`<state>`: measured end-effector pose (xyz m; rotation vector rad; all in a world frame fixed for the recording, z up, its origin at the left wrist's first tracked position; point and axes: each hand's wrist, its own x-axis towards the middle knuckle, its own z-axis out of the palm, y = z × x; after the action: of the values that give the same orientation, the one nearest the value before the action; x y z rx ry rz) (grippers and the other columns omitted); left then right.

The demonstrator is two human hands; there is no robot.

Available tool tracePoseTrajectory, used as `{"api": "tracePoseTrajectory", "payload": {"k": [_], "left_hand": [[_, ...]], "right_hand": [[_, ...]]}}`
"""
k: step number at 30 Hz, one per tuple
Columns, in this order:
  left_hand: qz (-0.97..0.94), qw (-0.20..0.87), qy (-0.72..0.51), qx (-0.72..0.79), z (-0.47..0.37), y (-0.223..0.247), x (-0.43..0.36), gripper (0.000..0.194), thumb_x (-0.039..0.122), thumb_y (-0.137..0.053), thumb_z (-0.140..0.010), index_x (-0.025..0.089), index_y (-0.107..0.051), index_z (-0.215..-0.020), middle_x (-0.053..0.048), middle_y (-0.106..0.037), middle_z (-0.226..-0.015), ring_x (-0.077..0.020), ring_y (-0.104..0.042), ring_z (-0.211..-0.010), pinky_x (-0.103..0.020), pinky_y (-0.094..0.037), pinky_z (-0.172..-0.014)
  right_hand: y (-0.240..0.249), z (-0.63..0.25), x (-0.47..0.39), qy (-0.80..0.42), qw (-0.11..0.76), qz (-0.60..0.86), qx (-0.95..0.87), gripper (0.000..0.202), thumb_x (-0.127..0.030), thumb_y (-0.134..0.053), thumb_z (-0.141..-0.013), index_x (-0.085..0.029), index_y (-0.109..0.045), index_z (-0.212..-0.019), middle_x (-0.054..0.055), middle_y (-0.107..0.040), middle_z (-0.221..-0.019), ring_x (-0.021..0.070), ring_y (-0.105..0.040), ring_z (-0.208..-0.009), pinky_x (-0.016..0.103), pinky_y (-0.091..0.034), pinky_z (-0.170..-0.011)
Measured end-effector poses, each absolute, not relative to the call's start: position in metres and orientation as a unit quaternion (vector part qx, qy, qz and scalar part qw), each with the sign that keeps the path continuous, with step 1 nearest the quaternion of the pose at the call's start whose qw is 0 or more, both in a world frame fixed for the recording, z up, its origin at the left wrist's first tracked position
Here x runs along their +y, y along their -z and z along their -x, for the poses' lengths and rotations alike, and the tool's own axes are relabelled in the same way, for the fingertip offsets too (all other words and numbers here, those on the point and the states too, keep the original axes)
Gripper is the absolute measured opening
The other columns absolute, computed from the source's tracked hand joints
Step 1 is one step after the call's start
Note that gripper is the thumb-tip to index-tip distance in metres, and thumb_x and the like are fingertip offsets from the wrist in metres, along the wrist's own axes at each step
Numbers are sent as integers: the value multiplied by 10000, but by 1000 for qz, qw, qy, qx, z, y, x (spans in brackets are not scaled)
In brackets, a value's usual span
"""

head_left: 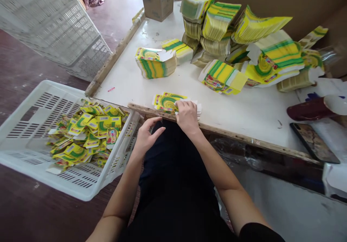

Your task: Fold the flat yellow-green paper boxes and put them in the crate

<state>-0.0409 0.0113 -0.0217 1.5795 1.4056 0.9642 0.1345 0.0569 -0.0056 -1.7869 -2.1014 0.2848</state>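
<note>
Covering the right end of the flat yellow cartons [168, 102], the right hand [186, 115] bends its fingers over them at the counter's [130, 79] near edge; its palm side is hidden, so I cannot tell whether it grips or only rests. The white flaps poke out beyond its knuckles. The left hand [146, 136] is empty, just beside the edge, thumb and fingers spread apart.

On the person's left, a white slatted crate [93, 189] holds a loose heap of small yellow-green cartons [92, 126]; the lower ones are buried. A larger white slatted container [65, 21] is cut off at the upper left.

Farther back on the counter lie carton bundles [155, 67] and piled stacks [219, 21], partly hiding one another. The cardboard box [158, 0] is cut off at the top. At right, the dark red mug [306, 108] shows no readable contents; a phone [314, 142] lies near it. Clear plastic under the counter is hard to make out.
</note>
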Motion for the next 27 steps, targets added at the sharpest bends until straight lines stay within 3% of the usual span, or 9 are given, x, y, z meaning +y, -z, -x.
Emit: {"api": "tracePoseTrajectory", "payload": {"k": [5,12,16,20,23,27], "left_hand": [[-551,476,-381,571,41,36,-2,407,447,-690,-730,177,-682,-1034,-109,-735,-1032,-255,-693,-967,-425,-543,-887],[-547,507,-383,545,33,36,-2,374,412,-698,-730,177,-679,-1020,-100,-745,-996,-244,-705,-930,-428,-557,-883],[-525,539,-382,536,30,38,-4,415,434,-706,-729,170,-668,-1046,-110,-740,-995,-237,-702,-916,-419,-554,-875],[-429,577,-463,518,25,39,-4,578,564,-755,-649,189,-637,-1074,-111,-727,-1018,-248,-699,-927,-395,-564,-839],[-347,570,-569,480,19,30,1,636,750,-577,-708,212,-630,-1044,-105,-708,-1032,-261,-678,-985,-398,-552,-871],[-352,499,-646,459,14,11,8,677,792,-252,-824,248,-594,-1037,-58,-659,-892,-221,-653,-901,-382,-529,-870]], "right_hand": [[12,-133,58,-126,199,637,-734,316,-22,-470,-824,-116,-592,-1100,168,-647,-1067,314,-537,-963,403,-423,-864],[15,-131,64,-147,229,644,-715,343,2,-478,-748,-129,-556,-1056,176,-618,-1055,309,-544,-975,419,-437,-882],[11,-135,60,-216,318,622,-683,341,15,-475,-686,-168,-510,-972,104,-619,-927,259,-581,-910,394,-472,-853],[4,-132,34,-343,420,545,-639,289,-63,-521,-721,-213,-468,-962,28,-599,-842,193,-610,-778,329,-523,-731],[0,-119,7,-477,426,460,-616,269,-98,-542,-731,-225,-460,-954,7,-611,-859,150,-612,-716,272,-528,-656],[0,-98,-20,-568,421,423,-567,227,-146,-573,-734,-230,-475,-921,-25,-572,-790,134,-583,-673,259,-517,-633]]}}
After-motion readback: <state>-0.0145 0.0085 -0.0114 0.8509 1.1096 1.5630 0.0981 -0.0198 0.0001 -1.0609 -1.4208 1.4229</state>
